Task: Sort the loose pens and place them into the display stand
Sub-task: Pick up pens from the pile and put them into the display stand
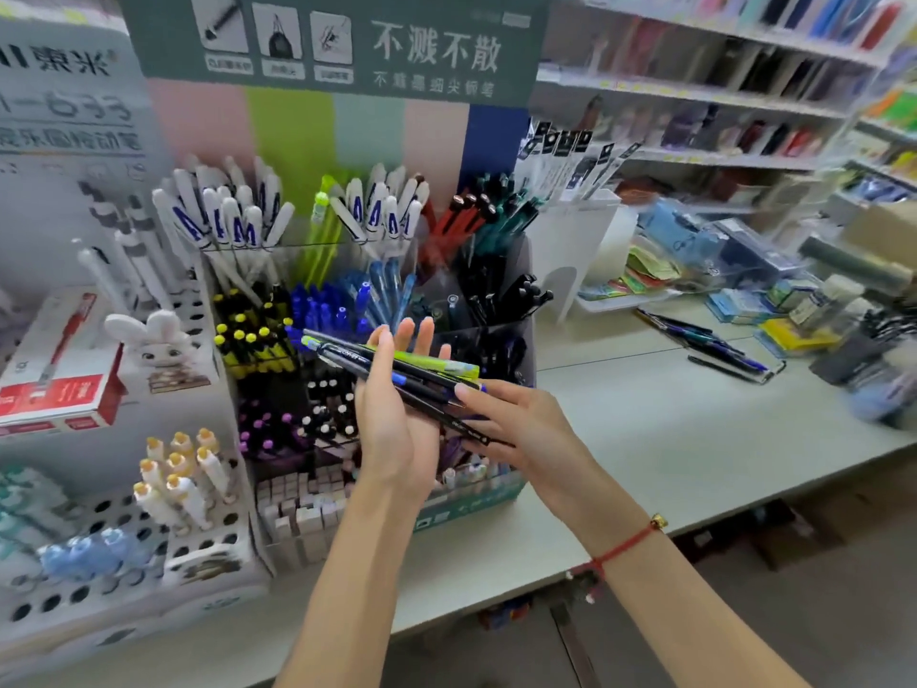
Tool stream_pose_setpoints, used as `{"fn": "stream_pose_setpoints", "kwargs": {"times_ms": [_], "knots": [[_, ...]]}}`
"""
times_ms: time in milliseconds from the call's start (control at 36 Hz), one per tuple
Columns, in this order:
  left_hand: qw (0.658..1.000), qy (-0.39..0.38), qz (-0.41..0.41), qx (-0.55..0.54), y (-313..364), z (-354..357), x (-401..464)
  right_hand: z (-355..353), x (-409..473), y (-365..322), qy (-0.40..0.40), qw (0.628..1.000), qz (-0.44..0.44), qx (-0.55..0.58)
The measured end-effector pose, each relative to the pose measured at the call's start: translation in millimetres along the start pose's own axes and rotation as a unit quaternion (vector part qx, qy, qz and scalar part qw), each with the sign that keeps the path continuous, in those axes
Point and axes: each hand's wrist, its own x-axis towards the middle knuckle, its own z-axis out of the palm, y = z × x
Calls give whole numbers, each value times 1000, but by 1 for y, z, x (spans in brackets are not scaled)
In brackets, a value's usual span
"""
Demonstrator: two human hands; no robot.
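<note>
A bundle of loose pens (426,377), mostly black with one lime-green and one blue, lies crosswise in front of the display stand (521,489). My left hand (392,419) holds the bundle, its thumb over the pens and its fingers straight up behind them. My right hand (516,424) grips the bundle's right ends, with the index finger on top and the other fingers underneath. The stand's clear compartments hold white, green, red, teal, blue, yellow-capped, black and purple pens. More loose pens (719,352) lie on the table at the right.
A white perforated pen holder (149,553) and a red pen box (59,389) stand on the left. The grey-white table (670,429) runs to the right, with a white bin (570,240) and stationery packets (794,330) at its back. Shelves fill the background.
</note>
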Motion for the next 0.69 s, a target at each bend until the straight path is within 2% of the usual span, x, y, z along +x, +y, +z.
{"fn": "stream_pose_setpoints", "kwargs": {"times_ms": [139,333,500,694], "knots": [[999,-6,-27,-37,-10,7,8,-17,2,-4,-22,1000,-1,8],[997,14,3,-79,-8,17,15,-35,-4,-5,-2,999,-29,-22],[995,43,17,-85,-13,27,20,-35,-2,-14,-13,996,-22,87],[996,57,31,-65,-21,36,24,-23,8,-15,91,981,-123,122]]}}
